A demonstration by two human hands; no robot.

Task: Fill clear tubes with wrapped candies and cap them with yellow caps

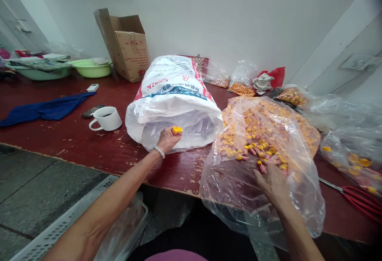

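At the mouth of a large white printed sack (176,82), my left hand (167,139) is closed around small pieces with yellow caps (177,130). A beaded bracelet circles that wrist. Clear plastic shows inside the sack's opening. To the right lies a clear plastic bag (235,185) full of small red-patterned pieces with yellow caps (262,147). My right hand (273,181) is at the bag's opening, its fingers among the nearest pieces. Whether those fingers grip a piece is hard to tell.
A white mug (109,119), blue cloth (47,108) and cardboard box (131,52) are left of the sack. Red-handled scissors (358,199) lie far right, near more plastic bags (358,153). A white basket (62,225) stands below the table's front edge.
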